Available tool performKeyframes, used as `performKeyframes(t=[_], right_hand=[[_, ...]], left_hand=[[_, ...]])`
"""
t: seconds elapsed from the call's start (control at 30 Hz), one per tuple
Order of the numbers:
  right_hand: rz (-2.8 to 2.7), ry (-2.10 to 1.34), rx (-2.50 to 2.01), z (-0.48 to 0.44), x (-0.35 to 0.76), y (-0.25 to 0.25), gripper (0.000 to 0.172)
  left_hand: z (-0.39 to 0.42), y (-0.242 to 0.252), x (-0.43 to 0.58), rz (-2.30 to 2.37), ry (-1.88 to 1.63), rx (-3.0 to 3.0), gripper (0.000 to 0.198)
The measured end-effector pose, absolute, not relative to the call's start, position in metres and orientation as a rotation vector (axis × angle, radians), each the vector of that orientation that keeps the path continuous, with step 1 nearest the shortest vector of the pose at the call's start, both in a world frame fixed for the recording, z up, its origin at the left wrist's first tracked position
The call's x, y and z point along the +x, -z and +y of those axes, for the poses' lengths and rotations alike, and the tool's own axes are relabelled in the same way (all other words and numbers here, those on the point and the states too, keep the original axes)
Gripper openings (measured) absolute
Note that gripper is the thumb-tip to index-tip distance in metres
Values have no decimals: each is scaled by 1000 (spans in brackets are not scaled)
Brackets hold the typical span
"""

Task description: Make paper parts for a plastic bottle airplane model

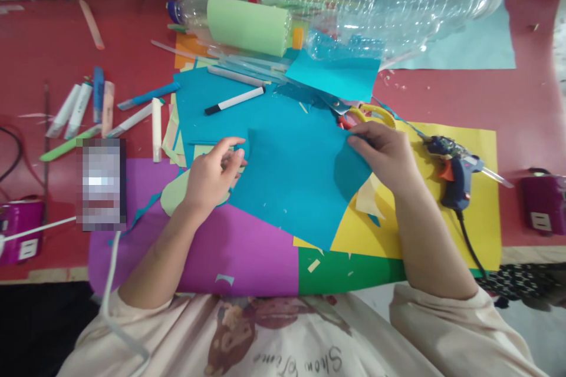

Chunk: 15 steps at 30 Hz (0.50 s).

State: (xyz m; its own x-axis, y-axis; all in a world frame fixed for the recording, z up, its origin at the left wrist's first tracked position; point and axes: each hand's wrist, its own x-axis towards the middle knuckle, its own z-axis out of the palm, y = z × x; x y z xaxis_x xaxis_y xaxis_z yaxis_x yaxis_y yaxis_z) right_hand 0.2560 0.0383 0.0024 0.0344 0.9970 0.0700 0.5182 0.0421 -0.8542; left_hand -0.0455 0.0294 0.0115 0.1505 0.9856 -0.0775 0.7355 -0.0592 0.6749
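My right hand (384,152) pinches the upper right edge of a blue paper sheet (296,177) between thumb and fingers. The sheet's near corner lies over purple and yellow paper. At its left edge is my left hand (216,174), fingers loosely curled and thumb apart from them, with nothing visible in it. Beneath that hand lies a pale green paper piece (173,193). Scissors (371,113) with yellow and red handles rest just beyond my right hand, blades partly under a brighter blue sheet (340,73). A black-and-white marker (235,100) lies beyond the held sheet.
Clear plastic bottles (398,12) crowd the far side, one wrapped in green paper (247,25). A glue gun (457,179) with its cord lies on yellow paper (484,200) at right. Several markers (79,109) and a phone (101,185) with a white cable are at left.
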Motion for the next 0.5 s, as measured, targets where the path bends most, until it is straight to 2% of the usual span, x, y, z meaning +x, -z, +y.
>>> performKeyframes(t=[0.1, 0.33, 0.43, 0.5], right_hand=[[-1281, -946, -1580, 44, 264, -6, 4], [-857, -1008, -1537, 51, 274, -12, 14], [-961, -1119, -1517, 47, 274, -20, 21], [-1270, -1270, -1493, 43, 272, -26, 33]], left_hand=[[30, -9, -45, 1615, -590, 1896, 34], [35, 9, -51, 1495, -720, 1880, 48], [37, 10, -54, 1540, -830, 1768, 46], [37, 6, -55, 1610, -900, 1727, 40]])
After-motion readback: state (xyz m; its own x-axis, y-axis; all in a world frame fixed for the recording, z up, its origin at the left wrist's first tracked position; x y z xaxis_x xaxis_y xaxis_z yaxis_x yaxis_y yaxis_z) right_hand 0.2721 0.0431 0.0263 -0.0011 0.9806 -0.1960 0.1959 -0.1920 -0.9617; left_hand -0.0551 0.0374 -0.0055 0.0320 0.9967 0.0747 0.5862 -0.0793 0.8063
